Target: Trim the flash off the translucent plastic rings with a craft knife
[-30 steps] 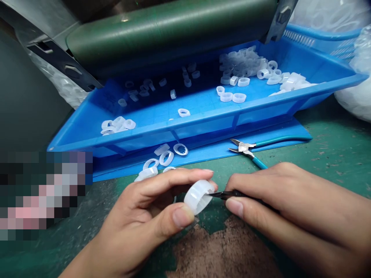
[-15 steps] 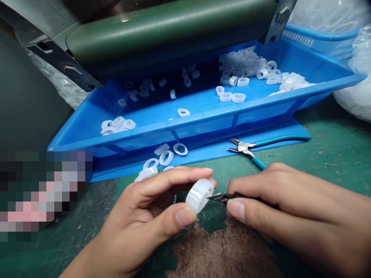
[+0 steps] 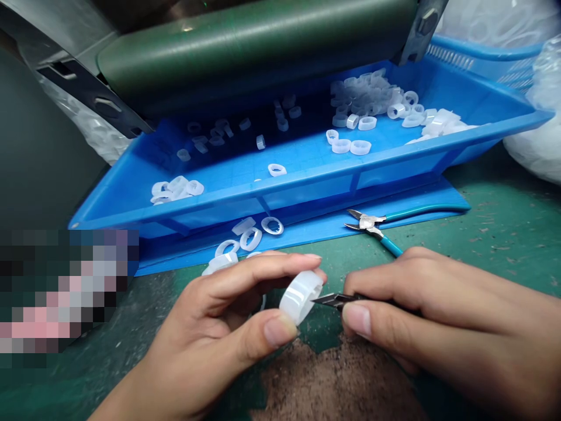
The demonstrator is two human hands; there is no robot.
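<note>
Between thumb and fingers, my left hand point(image 3: 228, 321) grips a translucent white plastic ring point(image 3: 300, 297), tilted with its opening toward the right. My right hand point(image 3: 421, 316) is closed around a dark-handled craft knife point(image 3: 335, 300), thumb and index finger near the blade. The blade's tip is at the ring's right edge; whether it touches the plastic I cannot tell. Behind my left hand lie several similar loose rings point(image 3: 250, 238), some partly covered by the fingers. Teal-handled side cutters point(image 3: 368, 222) rest with jaws apart beyond my right hand.
A blue tray point(image 3: 307, 178) holding many white rings point(image 3: 368, 96) stands beyond my hands, above a blue sheet point(image 3: 307, 234). Over it hangs a green conveyor roller point(image 3: 263, 52) with metal brackets. Filled plastic bags and a blue basket point(image 3: 486, 52) stand at the right. The green worktop point(image 3: 504, 245) has a worn brown patch.
</note>
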